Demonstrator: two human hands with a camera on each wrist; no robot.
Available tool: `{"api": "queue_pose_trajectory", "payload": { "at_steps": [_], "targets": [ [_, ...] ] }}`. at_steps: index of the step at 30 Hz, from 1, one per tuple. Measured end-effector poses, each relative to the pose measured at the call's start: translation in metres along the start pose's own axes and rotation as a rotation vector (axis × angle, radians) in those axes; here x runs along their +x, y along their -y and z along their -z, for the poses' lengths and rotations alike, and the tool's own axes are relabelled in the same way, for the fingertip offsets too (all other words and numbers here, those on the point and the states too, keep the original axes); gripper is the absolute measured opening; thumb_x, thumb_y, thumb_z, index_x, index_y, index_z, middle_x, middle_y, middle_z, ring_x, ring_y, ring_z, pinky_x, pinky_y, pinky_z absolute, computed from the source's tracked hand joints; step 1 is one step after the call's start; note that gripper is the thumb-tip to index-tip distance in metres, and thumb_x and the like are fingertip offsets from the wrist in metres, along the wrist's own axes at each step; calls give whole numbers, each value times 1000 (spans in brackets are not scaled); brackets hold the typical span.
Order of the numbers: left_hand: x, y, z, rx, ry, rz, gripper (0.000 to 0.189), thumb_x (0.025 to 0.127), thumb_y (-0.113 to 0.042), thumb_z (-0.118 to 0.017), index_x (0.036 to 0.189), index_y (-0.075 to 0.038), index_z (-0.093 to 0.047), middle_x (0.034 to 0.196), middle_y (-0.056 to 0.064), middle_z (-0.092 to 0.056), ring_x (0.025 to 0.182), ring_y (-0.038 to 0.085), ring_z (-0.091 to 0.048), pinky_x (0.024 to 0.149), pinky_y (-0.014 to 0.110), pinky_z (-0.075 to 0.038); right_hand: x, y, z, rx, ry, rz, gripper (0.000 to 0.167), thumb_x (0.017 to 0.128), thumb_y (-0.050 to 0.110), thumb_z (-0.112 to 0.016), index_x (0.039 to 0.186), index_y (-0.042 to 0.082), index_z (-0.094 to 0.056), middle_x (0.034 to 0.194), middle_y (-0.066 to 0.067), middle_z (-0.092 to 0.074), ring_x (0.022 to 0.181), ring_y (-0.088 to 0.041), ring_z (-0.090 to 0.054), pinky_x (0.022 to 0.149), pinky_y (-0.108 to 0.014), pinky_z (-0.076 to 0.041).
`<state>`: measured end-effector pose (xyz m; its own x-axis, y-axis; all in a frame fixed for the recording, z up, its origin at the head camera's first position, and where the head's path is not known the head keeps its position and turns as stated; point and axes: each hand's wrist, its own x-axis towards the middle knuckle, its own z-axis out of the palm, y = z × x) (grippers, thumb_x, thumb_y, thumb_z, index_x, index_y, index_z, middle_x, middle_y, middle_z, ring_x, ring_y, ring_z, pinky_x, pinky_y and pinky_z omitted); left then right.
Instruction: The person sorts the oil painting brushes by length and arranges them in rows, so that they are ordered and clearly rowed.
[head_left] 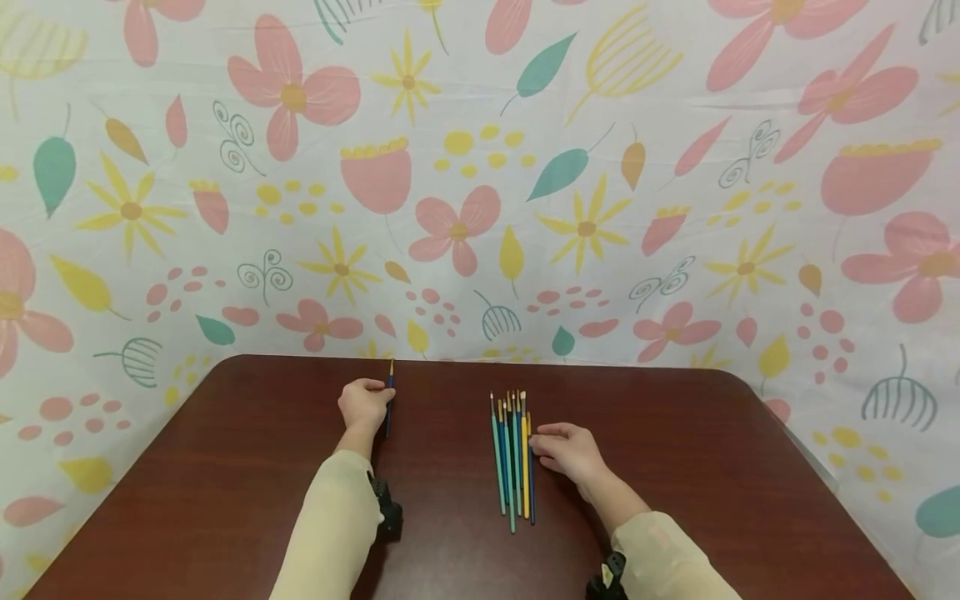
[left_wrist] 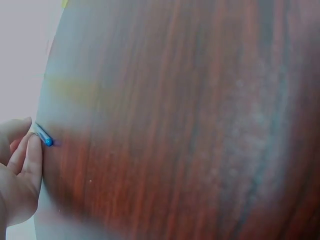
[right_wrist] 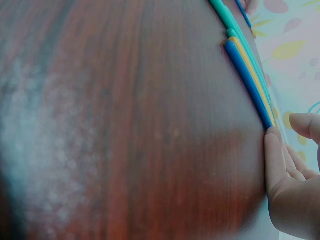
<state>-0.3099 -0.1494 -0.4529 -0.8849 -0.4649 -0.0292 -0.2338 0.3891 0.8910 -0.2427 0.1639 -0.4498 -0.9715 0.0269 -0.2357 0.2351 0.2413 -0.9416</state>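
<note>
In the head view, my left hand (head_left: pixel 364 405) pinches a dark blue paintbrush (head_left: pixel 389 408), its bristles toward the table's far edge. The left wrist view shows the thumb and fingertips of that hand (left_wrist: pixel 22 172) around the blue handle (left_wrist: pixel 46 137). Several paintbrushes (head_left: pixel 513 458) with teal, blue and yellow handles lie side by side at the middle, bristles pointing away from me. On their right, my right hand (head_left: pixel 572 452) touches the outermost blue paintbrush (head_left: pixel 532 483) with its fingertips. The right wrist view shows the thumb apart from that brush.
Both hands are over a dark reddish-brown table (head_left: pixel 450 500). Behind its far edge stands a white floral cloth (head_left: pixel 465 167). A black wrist camera (head_left: pixel 387 510) is strapped at the left sleeve, another camera (head_left: pixel 609 579) at the right.
</note>
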Motion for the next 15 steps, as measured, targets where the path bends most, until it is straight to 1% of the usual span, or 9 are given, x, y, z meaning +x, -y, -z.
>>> {"api": "queue_pose_trajectory", "payload": {
  "at_steps": [5,9,15],
  "targets": [
    [-2,2,4,-13,11,6,25,84,-16,-71,104,-2,-68,111,21,-63,98,35,-60,80,46,-53,-3,-1,-2,8,6,6,41,89,15,-63,124,-5,-54,115,-22,-63,99,-24,-66,85,-41,-56],
    [-5,2,4,-35,22,8,29,85,-18,-70,109,-1,-67,111,21,-64,97,34,-62,80,45,-53,-2,-2,-1,-1,6,5,42,89,16,-63,124,-5,-55,115,-21,-63,98,-23,-66,85,-40,-56],
    [-9,1,2,-46,21,-23,33,85,-18,-69,112,1,-65,108,20,-67,96,32,-64,80,44,-54,-1,-2,1,-3,10,12,41,90,16,-63,124,-5,-54,114,-21,-64,99,-23,-66,85,-41,-56]
  ]
}}
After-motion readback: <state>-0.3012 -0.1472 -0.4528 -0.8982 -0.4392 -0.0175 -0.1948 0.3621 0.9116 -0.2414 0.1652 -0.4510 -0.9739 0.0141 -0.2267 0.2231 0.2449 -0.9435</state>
